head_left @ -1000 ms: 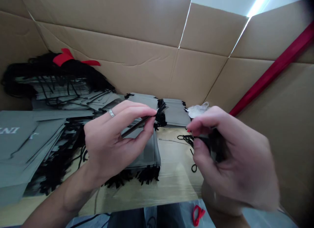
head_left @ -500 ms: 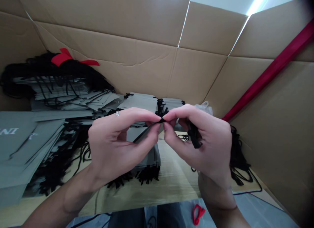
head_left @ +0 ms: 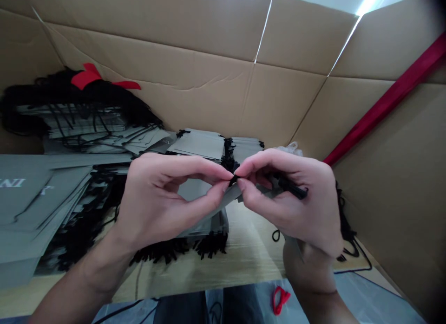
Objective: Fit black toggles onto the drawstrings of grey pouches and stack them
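In the middle, the thumb and forefinger of my left hand (head_left: 170, 198) pinch a small piece of black cord (head_left: 234, 179). My right hand (head_left: 296, 198) pinches the same cord from the other side, fingertips almost touching. A second black piece (head_left: 291, 185), cord or a slim tool, I cannot tell which, lies against my right palm under the curled fingers. A thin grey sheet (head_left: 228, 197) shows edge-on just below the cord; whether it is attached is hidden. Beneath my left hand lies a stack of grey bags or cards (head_left: 223, 219) with black cord ends at its near edge.
Grey printed pieces (head_left: 24, 208) with black cords are piled at the left. A black cord bundle (head_left: 114, 99) with a red tie (head_left: 87, 76) lies behind. More grey stacks (head_left: 202, 143) stand at the back by the cardboard wall (head_left: 209, 96). A red cord (head_left: 279, 300) lies below the table edge.
Both hands have shifted slightly right and down, still pinching the cord. The black piece in my right palm has turned flatter, and the grey sheet's edge has come into view under the fingertips.
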Available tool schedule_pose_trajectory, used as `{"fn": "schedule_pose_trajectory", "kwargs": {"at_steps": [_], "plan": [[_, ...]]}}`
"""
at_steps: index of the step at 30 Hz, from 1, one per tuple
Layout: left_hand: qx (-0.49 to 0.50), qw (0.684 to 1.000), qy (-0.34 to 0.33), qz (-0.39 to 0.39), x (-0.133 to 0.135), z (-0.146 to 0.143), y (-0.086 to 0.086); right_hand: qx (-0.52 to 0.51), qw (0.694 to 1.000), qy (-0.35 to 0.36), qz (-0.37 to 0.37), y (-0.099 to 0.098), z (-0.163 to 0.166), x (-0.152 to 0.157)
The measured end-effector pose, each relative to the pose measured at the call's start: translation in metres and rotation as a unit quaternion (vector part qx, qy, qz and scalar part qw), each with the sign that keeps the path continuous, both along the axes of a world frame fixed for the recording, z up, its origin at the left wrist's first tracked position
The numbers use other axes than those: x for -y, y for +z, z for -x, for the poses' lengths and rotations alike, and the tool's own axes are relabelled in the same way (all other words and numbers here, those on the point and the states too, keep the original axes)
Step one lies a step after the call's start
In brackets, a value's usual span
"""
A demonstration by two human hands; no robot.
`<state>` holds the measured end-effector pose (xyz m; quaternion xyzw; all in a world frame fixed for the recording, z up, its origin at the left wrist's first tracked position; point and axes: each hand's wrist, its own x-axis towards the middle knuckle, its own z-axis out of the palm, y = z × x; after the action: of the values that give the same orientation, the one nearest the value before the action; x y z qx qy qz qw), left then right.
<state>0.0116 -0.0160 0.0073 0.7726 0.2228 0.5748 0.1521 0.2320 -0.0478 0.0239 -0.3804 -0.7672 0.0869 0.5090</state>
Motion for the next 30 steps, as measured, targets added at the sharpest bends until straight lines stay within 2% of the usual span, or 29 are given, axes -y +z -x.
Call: {"fn": "schedule_pose_trajectory", "kwargs": {"at_steps": [6,11,14,16,18,23,30], "plan": [[-0.088,0.984,0.056,-0.143,-0.003,0.008,-0.002,0.032,0.999,0.021,0.011,0.005,0.0,0.001],[-0.124,0.958,0.128,-0.223,-0.001,0.004,-0.007,0.074,0.997,-0.004,-0.035,0.0,0.002,0.001],[-0.121,0.955,0.159,-0.22,0.002,0.0,-0.009,0.107,0.99,-0.031,-0.087,-0.005,0.006,0.002],[-0.106,0.962,0.15,-0.2,0.002,-0.001,-0.009,0.12,0.986,-0.043,-0.111,-0.007,0.009,0.003],[-0.106,0.965,0.133,-0.199,0.001,0.0,-0.008,0.129,0.984,-0.049,-0.112,-0.007,0.01,0.004],[-0.146,0.945,0.114,-0.27,-0.004,0.005,-0.006,0.142,0.983,-0.038,-0.106,-0.006,0.007,0.002],[-0.149,0.946,0.113,-0.264,-0.002,0.004,-0.006,0.139,0.985,-0.023,-0.102,-0.005,0.005,0.002]]}}
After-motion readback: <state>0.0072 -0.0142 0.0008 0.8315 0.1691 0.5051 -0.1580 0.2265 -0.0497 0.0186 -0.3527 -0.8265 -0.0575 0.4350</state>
